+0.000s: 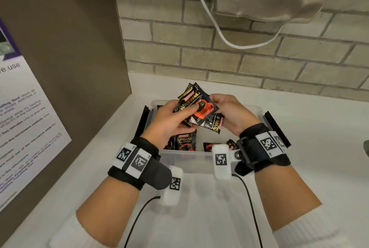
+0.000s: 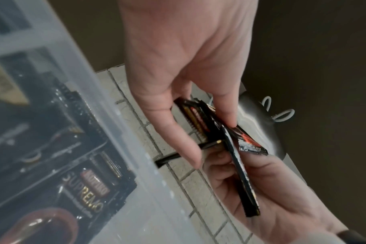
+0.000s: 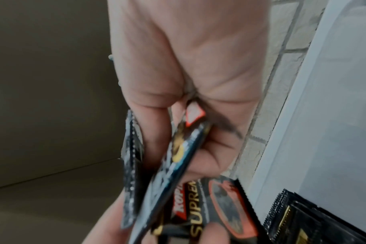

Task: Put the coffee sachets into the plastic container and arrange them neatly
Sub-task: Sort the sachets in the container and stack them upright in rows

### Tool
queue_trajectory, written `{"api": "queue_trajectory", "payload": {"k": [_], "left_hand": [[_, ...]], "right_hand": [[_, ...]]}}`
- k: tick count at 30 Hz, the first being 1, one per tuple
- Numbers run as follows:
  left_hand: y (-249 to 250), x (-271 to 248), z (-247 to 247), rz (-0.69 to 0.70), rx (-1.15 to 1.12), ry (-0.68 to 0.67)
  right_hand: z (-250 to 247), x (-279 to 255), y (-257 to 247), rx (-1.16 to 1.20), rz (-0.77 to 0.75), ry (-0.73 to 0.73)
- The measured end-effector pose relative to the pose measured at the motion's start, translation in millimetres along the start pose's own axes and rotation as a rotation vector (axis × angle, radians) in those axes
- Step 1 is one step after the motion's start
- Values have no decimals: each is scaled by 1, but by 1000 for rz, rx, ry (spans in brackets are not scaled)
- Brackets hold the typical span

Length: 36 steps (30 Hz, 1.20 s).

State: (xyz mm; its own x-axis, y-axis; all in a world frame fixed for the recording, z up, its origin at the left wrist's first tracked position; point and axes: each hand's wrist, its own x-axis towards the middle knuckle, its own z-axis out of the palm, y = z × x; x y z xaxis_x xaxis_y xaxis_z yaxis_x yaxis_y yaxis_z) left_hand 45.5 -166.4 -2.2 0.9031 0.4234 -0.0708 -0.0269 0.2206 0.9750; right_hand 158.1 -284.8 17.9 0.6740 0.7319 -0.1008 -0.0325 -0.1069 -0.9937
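Observation:
Above the clear plastic container, both hands hold one fanned bundle of black coffee sachets with red cup prints. My left hand grips the bundle from the left, its thumb lying across the top sachet. From the right, my right hand pinches the same bundle. In the left wrist view the sachets show edge-on between the left hand's fingers and the right palm. The right wrist view blurs the held sachets. Loose sachets lie flat on the container floor.
The container sits on a white counter in a corner, with black latches folded out at both ends. A brown panel with a printed notice stands at the left. A brick wall, a white cable and a metal appliance lie behind.

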Motion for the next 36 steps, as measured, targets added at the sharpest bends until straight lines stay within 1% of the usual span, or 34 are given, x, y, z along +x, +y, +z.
{"api": "queue_trajectory", "payload": {"k": [3,6,8,11,14,16,18,20,22,24,26,28,32,36], "left_hand": [[-7,1,-4,-23,-113,-68],[-12,2,-10,-62,-234,-63],[-14,3,-13,-48,-256,-29],[-19,3,-15,3,-230,65],[-24,1,-14,80,-226,147],[-23,-2,-15,142,-247,215],[-23,-1,-18,192,-249,283],[-25,-1,-19,230,-205,329],[-26,-1,-19,252,-186,354],[-26,-1,-18,252,-195,364],[-27,3,-18,243,-189,392],[-28,5,-19,223,-167,419],[-29,6,-19,215,-173,407],[-28,3,-17,233,-146,398]], "right_hand": [[1,-4,4,52,-39,-40],[8,-9,9,79,-53,-13],[14,-9,15,44,-58,48],[23,-8,28,20,-31,166],[27,-12,39,-66,2,191],[26,-13,47,-66,-16,229],[23,-13,49,14,-81,322],[19,-12,49,130,-128,456],[15,-11,50,240,-115,560],[11,-11,50,339,-72,604],[7,-11,49,433,-59,592],[6,-11,48,503,-54,550],[6,-10,49,483,-82,472],[5,-9,52,440,-178,449]]}}
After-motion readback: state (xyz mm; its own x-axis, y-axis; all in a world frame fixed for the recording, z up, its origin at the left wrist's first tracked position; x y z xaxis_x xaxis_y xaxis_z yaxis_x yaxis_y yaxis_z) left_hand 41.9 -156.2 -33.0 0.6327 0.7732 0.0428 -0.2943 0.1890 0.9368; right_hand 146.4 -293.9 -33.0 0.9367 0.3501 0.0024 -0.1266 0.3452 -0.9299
